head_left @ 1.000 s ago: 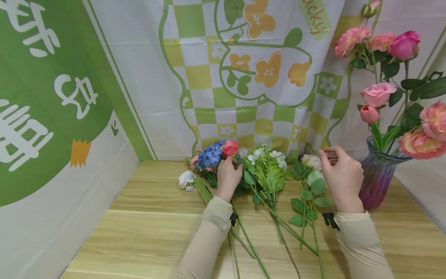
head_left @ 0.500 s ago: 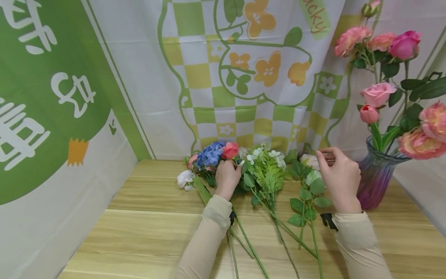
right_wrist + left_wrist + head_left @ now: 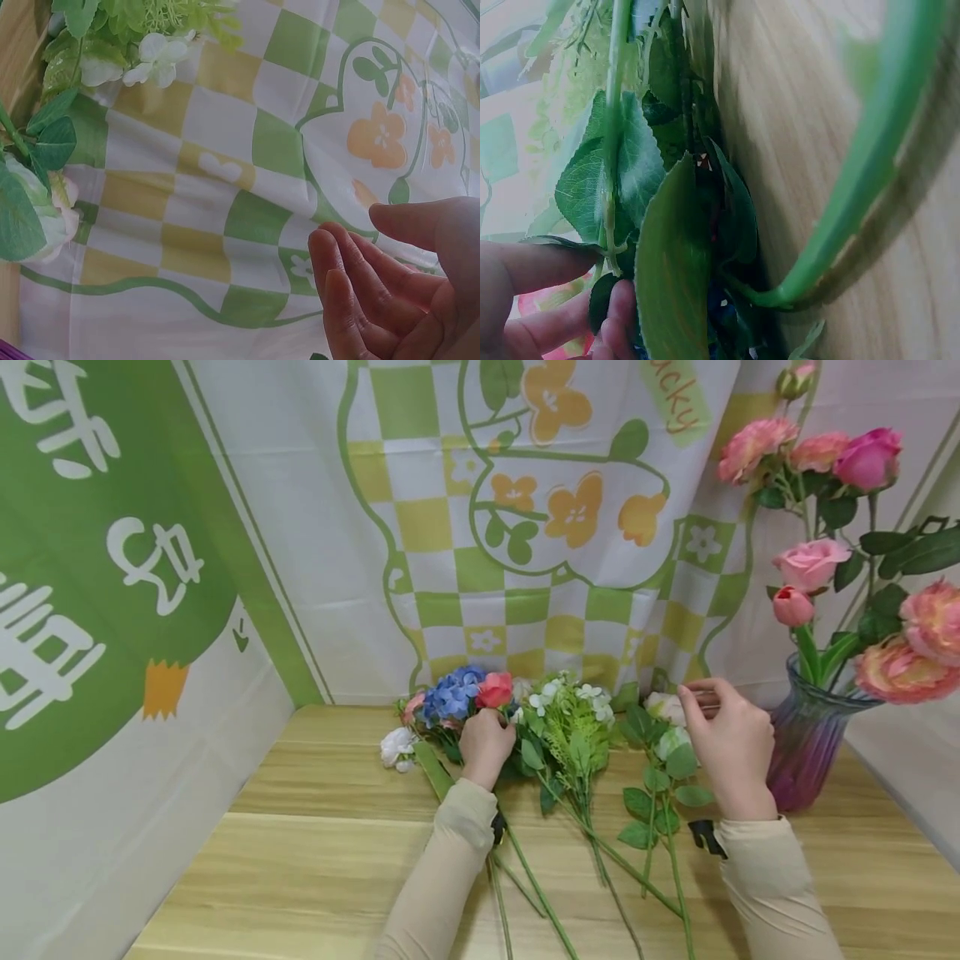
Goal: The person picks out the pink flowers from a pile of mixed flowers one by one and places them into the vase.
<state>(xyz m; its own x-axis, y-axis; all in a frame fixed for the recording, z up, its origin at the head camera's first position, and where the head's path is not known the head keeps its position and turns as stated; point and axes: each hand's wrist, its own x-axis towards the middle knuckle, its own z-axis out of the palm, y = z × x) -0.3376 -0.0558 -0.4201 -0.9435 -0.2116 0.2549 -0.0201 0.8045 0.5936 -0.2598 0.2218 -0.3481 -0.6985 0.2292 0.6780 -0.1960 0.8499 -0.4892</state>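
Observation:
In the head view my left hand point(image 3: 486, 748) pinches the stem of a red rose point(image 3: 495, 690) just below its bloom. The left wrist view shows thumb and fingers meeting around that green stem point(image 3: 613, 172), among its leaves. Beside the rose lies a blue hydrangea point(image 3: 453, 695). My right hand point(image 3: 731, 747) is raised near a white rose point(image 3: 666, 707), its fingers loosely bent. Nothing lies between thumb and fingers of the right hand point(image 3: 397, 292) in the right wrist view.
A blue-purple glass vase point(image 3: 810, 743) with pink flowers stands at the right. White-flowered greenery point(image 3: 573, 727) lies mid-table, long stems pointing toward me. A white flower point(image 3: 397, 748) lies at the left. Behind the wooden table point(image 3: 300, 860) hangs a checked cloth point(image 3: 480, 568).
My left hand and the red rose have come slightly toward me. The right hand keeps nearly the same place. The head view has turned a little.

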